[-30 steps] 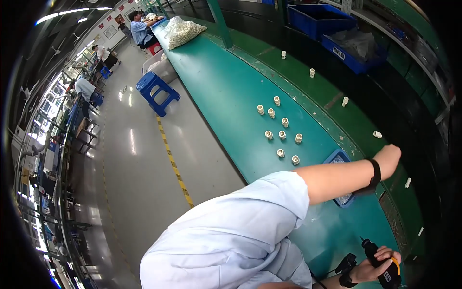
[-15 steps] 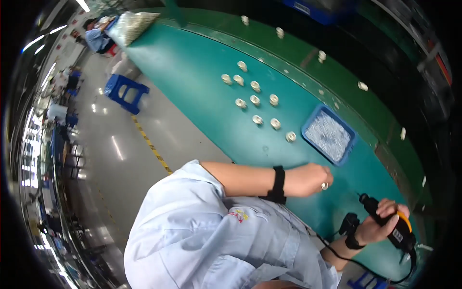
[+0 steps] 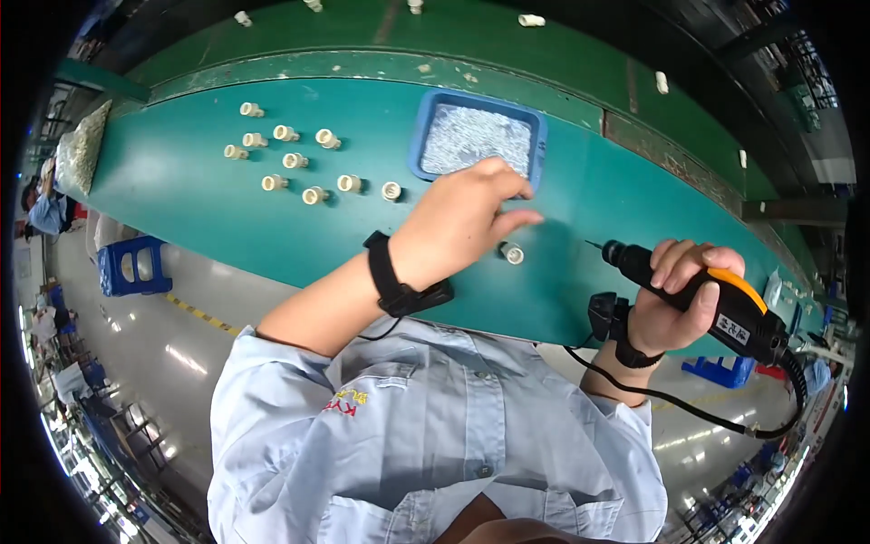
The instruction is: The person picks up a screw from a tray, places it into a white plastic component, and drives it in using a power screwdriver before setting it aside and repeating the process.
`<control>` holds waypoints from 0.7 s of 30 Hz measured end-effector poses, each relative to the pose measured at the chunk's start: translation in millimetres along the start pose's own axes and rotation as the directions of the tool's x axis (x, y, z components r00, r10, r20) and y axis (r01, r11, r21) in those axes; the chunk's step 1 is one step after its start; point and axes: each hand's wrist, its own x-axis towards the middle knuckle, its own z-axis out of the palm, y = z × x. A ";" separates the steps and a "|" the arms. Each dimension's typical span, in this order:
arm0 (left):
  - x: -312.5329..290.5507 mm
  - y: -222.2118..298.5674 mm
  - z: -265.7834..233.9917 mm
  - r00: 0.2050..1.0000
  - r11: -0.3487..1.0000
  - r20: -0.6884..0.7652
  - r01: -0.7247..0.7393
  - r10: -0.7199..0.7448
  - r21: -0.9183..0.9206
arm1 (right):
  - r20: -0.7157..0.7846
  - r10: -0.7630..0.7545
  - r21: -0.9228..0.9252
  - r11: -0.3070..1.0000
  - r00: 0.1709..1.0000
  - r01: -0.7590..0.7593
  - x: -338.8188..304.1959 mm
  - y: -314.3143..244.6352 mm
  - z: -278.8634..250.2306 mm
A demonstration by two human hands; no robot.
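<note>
My right hand [image 3: 675, 304] is wrapped round a black electric screwdriver [image 3: 716, 317] with an orange strip, its thin bit pointing left over the table. My left hand [image 3: 467, 218] is near the front edge of a blue tray [image 3: 421, 136] filled with small shiny metal pieces [image 3: 478, 138]. Thumb and forefinger are apart, with nothing visible between them; the other fingers are partly hidden. Just below that thumb, a small cream-coloured socket-like part [image 3: 513, 254] stands on the table. Several similar cream parts [image 3: 350, 184] are spread over the table to the left.
The green table [image 3: 227, 218] has a raised ledge [image 3: 362, 68] behind it, beyond which more white parts [image 3: 531, 20] lie on a green belt-like strip. A full bag [image 3: 83, 150] rests at the far left end. A black cable [image 3: 689, 412] loops from the screwdriver. A blue stool [image 3: 136, 265] stands on the floor.
The view has swung round. My left hand has let go of the small part, now on the table, and moved toward the tray with finger and thumb spread. My right hand still grips the screwdriver.
</note>
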 end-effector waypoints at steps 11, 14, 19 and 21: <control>32.0 -44.9 18.9 0.983 0.982 0.002 0.186 -0.186 -0.024 | -0.033 0.046 0.026 0.999 0.998 -0.046 -7.2 -7.5 2.3; 24.5 -42.7 14.7 0.981 0.987 -0.110 0.158 -0.158 -0.002 | -0.021 0.057 0.016 0.998 0.998 -0.057 -6.9 -7.2 6.0; 24.1 -36.6 15.5 0.979 0.995 -0.194 0.074 -0.059 0.073 | 0.022 0.080 -0.009 0.997 0.997 -0.080 -7.0 -12.1 8.2; 26.0 -43.8 16.7 0.974 0.994 -0.227 0.046 -0.022 0.101 | 0.054 0.082 0.003 0.997 0.995 -0.083 -5.6 -13.8 12.5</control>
